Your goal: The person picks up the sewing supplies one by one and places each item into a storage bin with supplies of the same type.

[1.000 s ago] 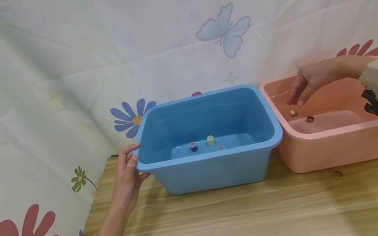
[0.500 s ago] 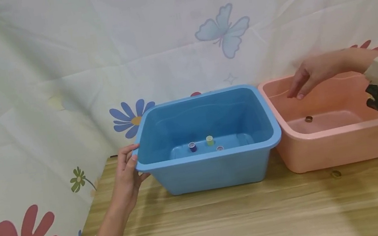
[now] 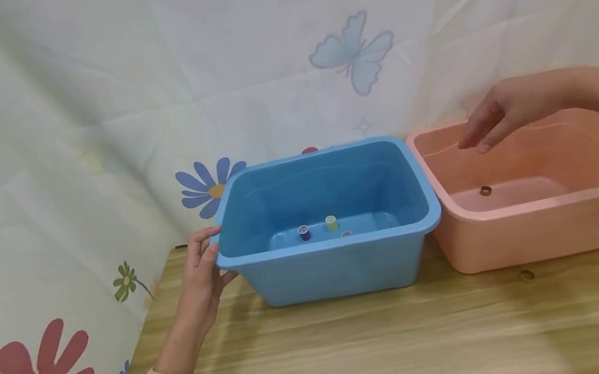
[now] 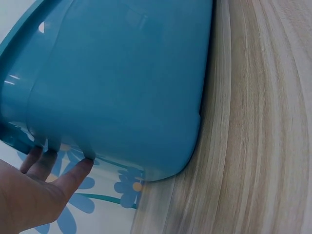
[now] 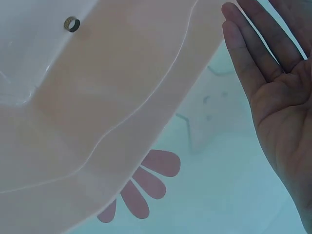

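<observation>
A blue plastic tub (image 3: 331, 247) stands on the table, its rim held at the left end by my left hand (image 3: 200, 284). In the left wrist view, that hand's fingertips (image 4: 87, 165) touch the tub's outer wall below the rim. Over the pink tub (image 3: 536, 232) my right hand (image 3: 523, 104) hangs with loosely bent fingers and a bare palm, seen in the right wrist view. A small gold-brown ring (image 3: 486, 191) lies on the pink tub's floor. Inside the blue tub are small cylinders, one purple (image 3: 304, 235), one yellow-green (image 3: 331, 225) and one mostly hidden by the front wall.
Another ring (image 3: 527, 276) lies on the wooden table (image 3: 357, 351) in front of the pink tub. The two tubs stand side by side, rims close together. Behind them hangs a pale cloth (image 3: 258, 58) printed with flowers and a butterfly.
My right hand has risen and drawn to the right. A gold ring seen beneath its fingers a second ago no longer shows there. The left hand keeps its place on the blue tub.
</observation>
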The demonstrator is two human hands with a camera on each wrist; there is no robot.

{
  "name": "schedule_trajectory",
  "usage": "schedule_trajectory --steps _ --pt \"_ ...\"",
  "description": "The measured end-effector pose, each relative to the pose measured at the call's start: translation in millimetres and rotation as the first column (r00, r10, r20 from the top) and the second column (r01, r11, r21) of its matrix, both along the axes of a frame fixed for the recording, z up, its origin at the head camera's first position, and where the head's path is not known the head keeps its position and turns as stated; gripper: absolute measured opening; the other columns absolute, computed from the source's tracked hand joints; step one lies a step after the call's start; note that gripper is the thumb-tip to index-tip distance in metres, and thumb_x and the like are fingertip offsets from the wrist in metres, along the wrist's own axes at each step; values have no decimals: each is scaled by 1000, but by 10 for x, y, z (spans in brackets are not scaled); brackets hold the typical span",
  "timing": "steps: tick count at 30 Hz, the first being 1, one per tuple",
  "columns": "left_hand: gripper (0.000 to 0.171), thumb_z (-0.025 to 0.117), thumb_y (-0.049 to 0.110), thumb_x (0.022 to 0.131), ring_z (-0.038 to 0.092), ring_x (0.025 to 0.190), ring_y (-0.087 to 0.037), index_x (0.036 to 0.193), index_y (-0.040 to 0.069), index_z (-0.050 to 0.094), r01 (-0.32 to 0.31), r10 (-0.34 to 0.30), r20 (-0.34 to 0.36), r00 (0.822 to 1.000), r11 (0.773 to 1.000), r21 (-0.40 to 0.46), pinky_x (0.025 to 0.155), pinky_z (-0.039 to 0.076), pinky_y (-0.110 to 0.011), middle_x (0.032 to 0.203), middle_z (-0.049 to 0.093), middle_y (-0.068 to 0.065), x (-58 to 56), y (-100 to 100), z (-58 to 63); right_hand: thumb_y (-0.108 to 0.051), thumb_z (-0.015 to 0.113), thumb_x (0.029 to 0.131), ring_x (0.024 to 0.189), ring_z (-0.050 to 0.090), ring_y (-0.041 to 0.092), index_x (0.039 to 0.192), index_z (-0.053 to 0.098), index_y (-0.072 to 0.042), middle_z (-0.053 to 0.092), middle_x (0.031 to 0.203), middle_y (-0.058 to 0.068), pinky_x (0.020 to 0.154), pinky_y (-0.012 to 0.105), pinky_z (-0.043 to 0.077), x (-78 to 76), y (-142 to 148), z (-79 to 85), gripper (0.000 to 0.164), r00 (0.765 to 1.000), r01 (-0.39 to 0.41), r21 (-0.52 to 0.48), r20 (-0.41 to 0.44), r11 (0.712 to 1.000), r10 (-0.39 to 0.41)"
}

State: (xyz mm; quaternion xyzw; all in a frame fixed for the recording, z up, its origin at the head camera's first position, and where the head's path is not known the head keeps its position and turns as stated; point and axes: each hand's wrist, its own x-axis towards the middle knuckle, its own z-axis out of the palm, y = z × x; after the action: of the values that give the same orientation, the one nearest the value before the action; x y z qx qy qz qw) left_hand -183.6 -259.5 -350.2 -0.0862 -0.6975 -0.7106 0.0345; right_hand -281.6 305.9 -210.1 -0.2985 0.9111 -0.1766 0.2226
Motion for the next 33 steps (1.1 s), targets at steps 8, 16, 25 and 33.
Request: schedule_trajectory --steps 8,16,25,33 --pt "26 47 27 108 57 117 -24 134 28 43 -6 6 15 1000 1000 -5 88 53 -41 138 45 -5 -32 -16 -43 -32 75 93 119 65 26 130 70 -18 72 124 -1 102 51 48 304 -38 -22 40 991 27 35 -135 999 -22" --pt "26 46 26 108 58 116 -25 134 27 43 -11 11 6 1000 1000 4 87 53 -40 139 43 -7 -32 -33 -51 -26 74 94 107 70 13 128 70 -24 74 115 -9 90 30 53 668 -132 -113 34 925 99 -36 -366 994 -105" --pt "26 46 26 108 58 116 -25 134 28 43 4 -4 7 1000 1000 10 87 53 -40 138 44 -6 -49 22 -48 -18 86 80 82 66 -3 103 73 -47 68 98 -29 77 17 48 1138 -206 -189 40 685 42 -114 -720 993 -112" --pt "26 46 28 108 55 122 -29 134 27 42 -12 12 16 1000 1000 3 88 52 -41 139 44 -6 -36 -2 -24 -6 89 72 82 63 -2 104 77 -35 71 95 -24 77 10 44 1254 -285 -357 44 656 -121 -255 -746 959 -115"
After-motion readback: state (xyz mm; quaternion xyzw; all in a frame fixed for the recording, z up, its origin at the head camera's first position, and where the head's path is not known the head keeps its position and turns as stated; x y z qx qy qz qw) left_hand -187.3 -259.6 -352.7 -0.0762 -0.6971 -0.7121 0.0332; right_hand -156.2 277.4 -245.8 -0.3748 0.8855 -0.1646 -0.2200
